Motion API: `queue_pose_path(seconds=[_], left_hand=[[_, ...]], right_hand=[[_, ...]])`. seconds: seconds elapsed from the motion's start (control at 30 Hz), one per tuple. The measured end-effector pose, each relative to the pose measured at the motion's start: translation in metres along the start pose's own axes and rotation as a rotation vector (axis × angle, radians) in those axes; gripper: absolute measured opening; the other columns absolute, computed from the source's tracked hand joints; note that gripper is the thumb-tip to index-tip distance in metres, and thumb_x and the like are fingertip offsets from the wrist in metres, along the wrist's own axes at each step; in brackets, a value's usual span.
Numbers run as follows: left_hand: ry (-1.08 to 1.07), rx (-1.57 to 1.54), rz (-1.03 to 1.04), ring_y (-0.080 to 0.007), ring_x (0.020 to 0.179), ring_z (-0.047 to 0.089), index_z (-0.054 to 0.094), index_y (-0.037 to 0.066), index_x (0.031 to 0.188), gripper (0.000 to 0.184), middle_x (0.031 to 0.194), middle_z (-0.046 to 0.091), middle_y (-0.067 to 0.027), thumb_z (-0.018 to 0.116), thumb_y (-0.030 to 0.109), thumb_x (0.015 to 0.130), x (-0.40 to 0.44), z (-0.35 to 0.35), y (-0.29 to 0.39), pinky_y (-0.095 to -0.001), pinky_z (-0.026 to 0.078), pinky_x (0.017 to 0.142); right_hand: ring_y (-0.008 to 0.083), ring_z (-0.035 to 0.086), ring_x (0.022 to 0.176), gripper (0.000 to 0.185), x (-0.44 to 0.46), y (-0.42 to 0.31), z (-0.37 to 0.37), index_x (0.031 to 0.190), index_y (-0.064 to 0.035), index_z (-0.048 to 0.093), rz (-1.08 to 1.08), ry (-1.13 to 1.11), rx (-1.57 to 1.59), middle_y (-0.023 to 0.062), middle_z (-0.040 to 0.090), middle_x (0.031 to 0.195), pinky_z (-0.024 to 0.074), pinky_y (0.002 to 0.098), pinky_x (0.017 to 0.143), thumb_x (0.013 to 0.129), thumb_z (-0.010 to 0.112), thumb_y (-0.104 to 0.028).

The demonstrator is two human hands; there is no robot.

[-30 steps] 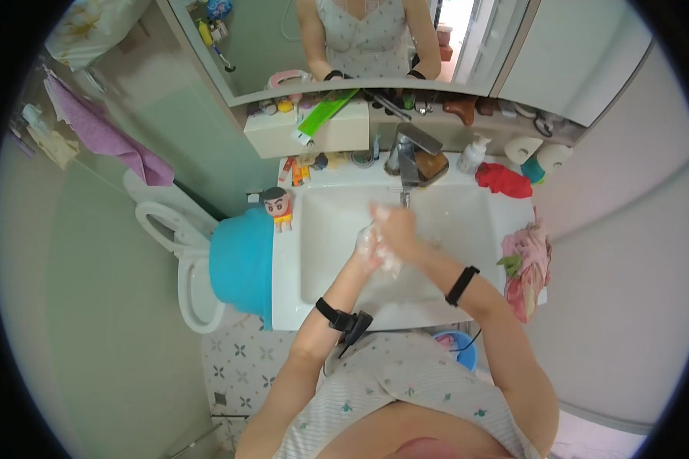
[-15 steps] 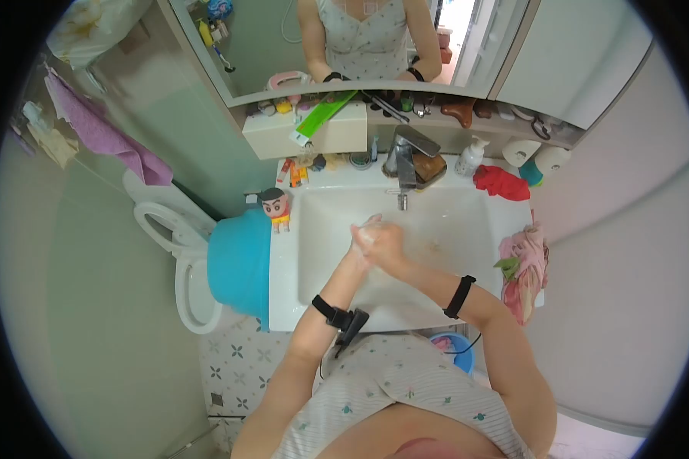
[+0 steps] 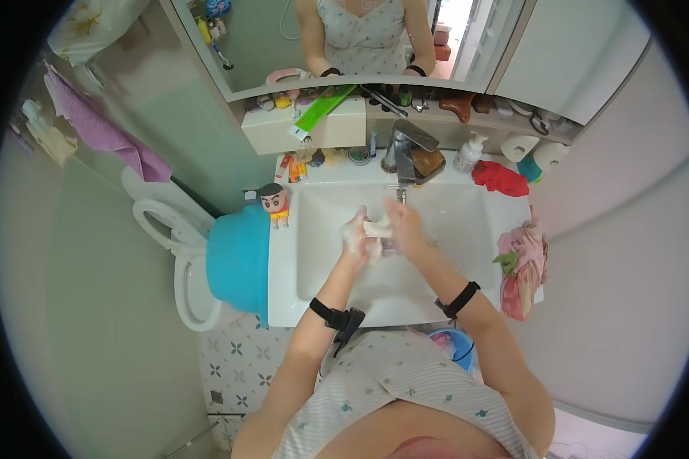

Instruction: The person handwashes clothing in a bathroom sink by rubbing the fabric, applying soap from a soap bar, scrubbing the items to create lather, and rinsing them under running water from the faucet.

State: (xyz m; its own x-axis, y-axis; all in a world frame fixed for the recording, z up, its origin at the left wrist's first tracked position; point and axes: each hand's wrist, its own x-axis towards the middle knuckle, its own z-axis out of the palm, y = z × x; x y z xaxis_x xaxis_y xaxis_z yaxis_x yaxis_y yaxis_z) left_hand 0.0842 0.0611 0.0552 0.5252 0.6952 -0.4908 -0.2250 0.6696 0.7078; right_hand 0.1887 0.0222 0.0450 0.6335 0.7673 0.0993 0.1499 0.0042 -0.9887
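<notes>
Over the white sink (image 3: 467,252), a small soapy white cloth (image 3: 377,229) is stretched between my two hands; its exact kind I cannot make out. My left hand (image 3: 355,237), covered in lather, is closed around the cloth's left end. On the other end is my right hand (image 3: 406,227), somewhat blurred, gripping the fabric just in front of the faucet (image 3: 406,153). A greyish part of the cloth hangs below, between the hands. Black straps circle both forearms.
Behind the sink stand a pump bottle (image 3: 470,151) and a red cloth (image 3: 501,178). Pink clothing (image 3: 522,264) lies on the right rim. A cartoon figure (image 3: 274,205) stands on the left rim, beside a blue tub (image 3: 239,260). A mirror (image 3: 360,38) hangs above.
My hands were pressed together half a second ago; now they are apart, the right one shifted to the right, with the white cloth showing between them.
</notes>
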Motion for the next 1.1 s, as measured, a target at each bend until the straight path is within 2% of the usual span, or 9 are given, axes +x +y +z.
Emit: queue_pose_path(seconds=[0.13,0.17,0.37,0.47,0.57,0.63,0.77,0.83,1.1], left_hand=[[0.000,-0.217,-0.088,-0.0189,0.084,0.057,0.052,0.012,0.109,0.039,0.101,0.056,-0.0054,0.046,0.045,0.089,-0.013,0.015,-0.008,-0.0321,0.050,0.065],[-0.040,-0.305,-0.090,-0.0194,0.083,0.057,0.053,0.012,0.106,0.040,0.098,0.057,-0.0047,0.044,0.047,0.089,-0.012,0.016,-0.012,-0.0336,0.050,0.064],[-0.473,-0.618,-0.136,-0.0209,0.091,0.058,0.053,0.013,0.107,0.044,0.096,0.060,-0.0042,0.037,0.051,0.091,0.023,-0.007,-0.036,-0.0373,0.051,0.074],[-0.270,-0.151,0.046,-0.0212,0.098,0.056,0.048,0.009,0.118,0.056,0.115,0.053,-0.0102,0.033,0.055,0.090,0.028,-0.001,-0.026,-0.0363,0.049,0.077],[-0.325,-0.360,-0.231,-0.0199,0.085,0.059,0.053,0.007,0.103,0.054,0.093,0.060,-0.0080,0.027,0.053,0.093,0.035,-0.025,-0.035,-0.0342,0.049,0.074],[-1.092,-0.484,-0.276,-0.0209,0.095,0.058,0.047,-0.001,0.118,0.064,0.104,0.062,-0.0129,0.025,0.053,0.093,0.082,-0.064,-0.051,-0.0331,0.045,0.084],[-0.620,-0.081,-0.235,-0.0176,0.094,0.058,0.047,-0.003,0.117,0.066,0.098,0.063,-0.0118,0.025,0.054,0.092,-0.006,-0.008,0.010,-0.0278,0.045,0.083],[-0.549,-0.059,-0.099,-0.0170,0.095,0.058,0.047,-0.003,0.118,0.062,0.094,0.063,-0.0107,0.033,0.051,0.092,-0.019,0.001,0.027,-0.0280,0.043,0.087],[-0.348,0.677,0.314,-0.0122,0.087,0.056,0.051,0.002,0.107,0.034,0.092,0.058,-0.0062,0.066,0.009,0.078,-0.017,-0.022,0.010,-0.0252,0.046,0.073]], right_hand=[[0.0185,0.056,0.055,0.030,-0.006,-0.027,0.004,0.068,-0.0041,0.063,-0.254,-0.115,-0.673,0.0083,0.063,0.064,0.0428,0.0349,0.056,0.082,0.058,-0.029],[0.0202,0.059,0.057,0.022,0.004,-0.054,-0.001,0.073,-0.0072,0.066,0.089,-0.067,-0.421,0.0094,0.064,0.067,0.0442,0.0364,0.058,0.082,0.056,-0.024],[0.0209,0.059,0.062,0.027,-0.004,-0.057,0.001,0.081,-0.0108,0.069,0.011,-0.090,-0.385,0.0118,0.063,0.070,0.0463,0.0329,0.063,0.084,0.056,-0.034],[0.0259,0.061,0.068,0.027,-0.017,-0.045,0.009,0.082,-0.0136,0.070,-0.430,-0.095,-0.688,0.0112,0.064,0.075,0.0468,0.0331,0.065,0.082,0.056,-0.037],[0.0311,0.059,0.067,0.025,-0.009,-0.027,-0.004,0.073,-0.0129,0.067,-0.294,-0.300,-0.733,0.0130,0.063,0.070,0.0454,0.0374,0.063,0.080,0.057,-0.034],[0.0352,0.056,0.064,0.030,0.023,-0.001,-0.019,0.081,-0.0068,0.062,-0.098,-0.178,-0.709,0.0119,0.060,0.068,0.0447,0.0410,0.061,0.083,0.052,-0.035],[0.0317,0.058,0.073,0.031,0.032,0.006,-0.042,0.092,-0.0040,0.061,-0.373,-0.181,-0.324,0.0143,0.061,0.076,0.0456,0.0374,0.068,0.084,0.053,-0.033],[0.0174,0.057,0.077,0.025,0.022,-0.035,-0.045,0.097,-0.0020,0.062,-0.109,-0.727,-0.197,0.0079,0.063,0.084,0.0456,0.0307,0.070,0.082,0.059,-0.022],[0.0168,0.056,0.071,0.036,0.028,-0.028,-0.053,0.093,0.0005,0.058,0.121,-0.492,-0.281,0.0064,0.060,0.077,0.0453,0.0299,0.064,0.076,0.068,-0.030]])
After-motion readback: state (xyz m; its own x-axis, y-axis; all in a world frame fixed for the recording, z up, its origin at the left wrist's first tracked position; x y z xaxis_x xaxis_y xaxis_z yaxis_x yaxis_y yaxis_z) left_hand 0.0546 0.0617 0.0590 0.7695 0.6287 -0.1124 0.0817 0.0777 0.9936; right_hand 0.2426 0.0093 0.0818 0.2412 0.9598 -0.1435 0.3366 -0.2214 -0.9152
